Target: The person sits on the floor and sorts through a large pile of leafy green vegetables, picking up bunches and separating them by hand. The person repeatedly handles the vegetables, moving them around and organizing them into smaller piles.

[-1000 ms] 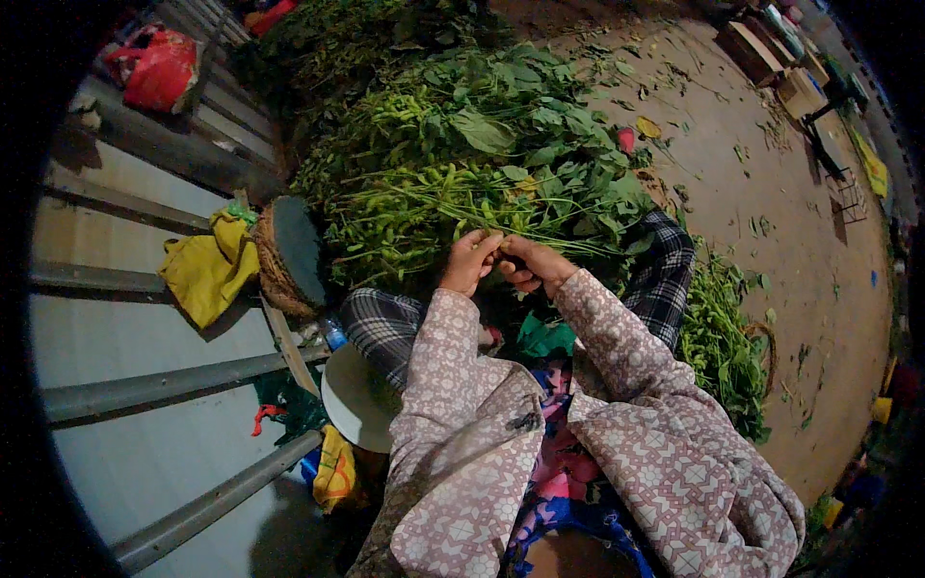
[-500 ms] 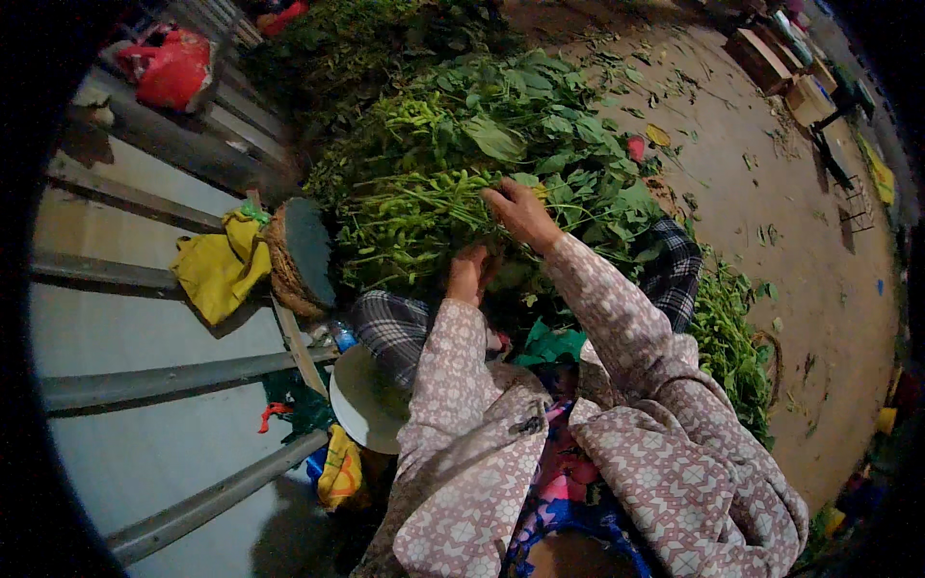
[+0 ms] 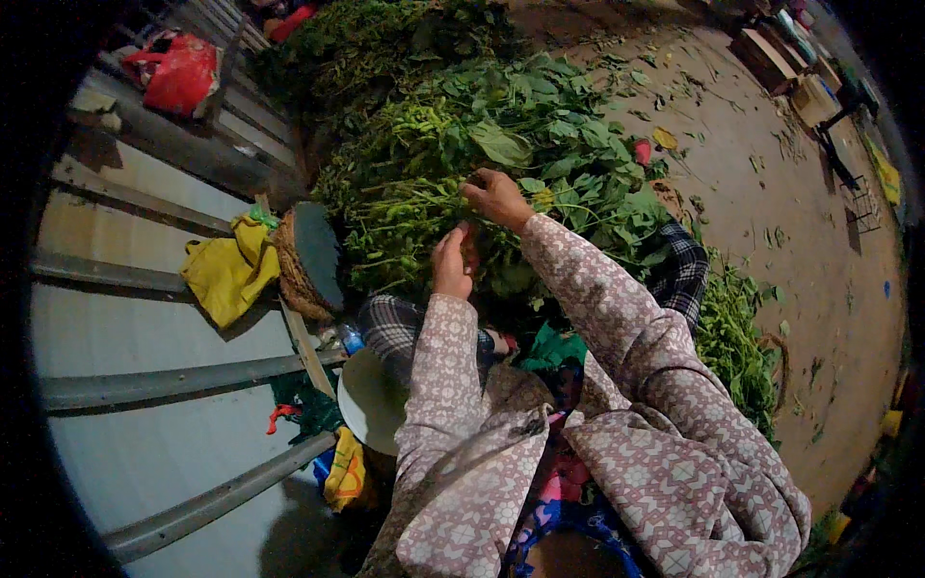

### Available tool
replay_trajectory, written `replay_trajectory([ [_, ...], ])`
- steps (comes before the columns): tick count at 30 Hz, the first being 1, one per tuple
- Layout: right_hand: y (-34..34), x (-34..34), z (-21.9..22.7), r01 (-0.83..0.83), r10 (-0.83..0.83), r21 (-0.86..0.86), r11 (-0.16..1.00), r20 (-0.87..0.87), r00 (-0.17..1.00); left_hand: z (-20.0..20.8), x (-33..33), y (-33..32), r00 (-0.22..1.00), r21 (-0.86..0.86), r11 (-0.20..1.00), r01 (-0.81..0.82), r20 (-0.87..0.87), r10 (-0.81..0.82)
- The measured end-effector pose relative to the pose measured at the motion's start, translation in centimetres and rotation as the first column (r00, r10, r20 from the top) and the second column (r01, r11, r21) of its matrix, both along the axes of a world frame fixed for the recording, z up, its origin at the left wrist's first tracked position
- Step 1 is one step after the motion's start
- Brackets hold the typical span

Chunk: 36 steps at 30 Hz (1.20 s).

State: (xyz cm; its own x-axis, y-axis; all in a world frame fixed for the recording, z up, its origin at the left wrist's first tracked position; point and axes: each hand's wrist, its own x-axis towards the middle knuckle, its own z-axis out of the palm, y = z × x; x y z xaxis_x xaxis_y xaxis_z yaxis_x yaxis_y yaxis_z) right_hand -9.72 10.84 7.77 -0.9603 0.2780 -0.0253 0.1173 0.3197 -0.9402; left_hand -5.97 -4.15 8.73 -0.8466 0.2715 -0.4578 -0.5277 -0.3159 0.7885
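A big heap of green leafy plants, which look like bean plants with pods [image 3: 568, 125], lies in front of me. My right hand [image 3: 498, 199] is at the middle of the heap, fingers curled closed around thin green stems. Just below and to its left, my left hand [image 3: 453, 262] is raised with fingers bent together at the pods. Whatever sits between its fingertips is too small and dark to make out. Light green pods and stems [image 3: 395, 226] spread to the left of both hands.
At my left are a round woven stool [image 3: 301, 260], a yellow cloth [image 3: 231, 270], a white basin [image 3: 371, 400] and a red bag [image 3: 178, 75] on metal rails. More cut plants [image 3: 737, 337] lie by my right leg. Cardboard boxes [image 3: 766, 60] stand far right on the leaf-strewn floor [image 3: 752, 183].
Both hands have shifted a little left. My left hand has risen closer to the right one, its fingers now pointing up among the pods.
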Motion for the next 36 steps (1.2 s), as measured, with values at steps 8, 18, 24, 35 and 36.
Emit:
replay_trajectory([
  [8,0.0,2.8,1.7,-0.030,0.064,0.155,0.987,-0.223,0.973,-1.5,-1.4,0.9,0.991,0.265,0.962,-0.064,0.129,0.031],
  [18,-2.2,8.6,0.2,-0.233,0.238,0.049,0.971,-0.136,0.962,-0.6,0.6,0.0,0.997,0.164,0.986,0.014,0.075,-0.027],
  [24,-2.9,9.5,-0.7,-0.281,0.267,-0.256,0.925,-0.089,0.960,-1.8,0.4,-1.8,0.989,0.161,0.977,0.143,0.021,-0.148],
  [35,-2.5,11.4,4.7,-0.021,0.273,-0.849,0.528,0.146,0.951,1.2,0.2,-0.8,0.954,0.066,0.954,0.291,-0.096,-0.285],
  [36,-2.5,11.4,4.7,-0.009,0.250,-0.840,0.542,0.151,0.956,1.9,0.0,-0.3,0.940,-0.026,0.950,0.310,-0.140,-0.310],
])
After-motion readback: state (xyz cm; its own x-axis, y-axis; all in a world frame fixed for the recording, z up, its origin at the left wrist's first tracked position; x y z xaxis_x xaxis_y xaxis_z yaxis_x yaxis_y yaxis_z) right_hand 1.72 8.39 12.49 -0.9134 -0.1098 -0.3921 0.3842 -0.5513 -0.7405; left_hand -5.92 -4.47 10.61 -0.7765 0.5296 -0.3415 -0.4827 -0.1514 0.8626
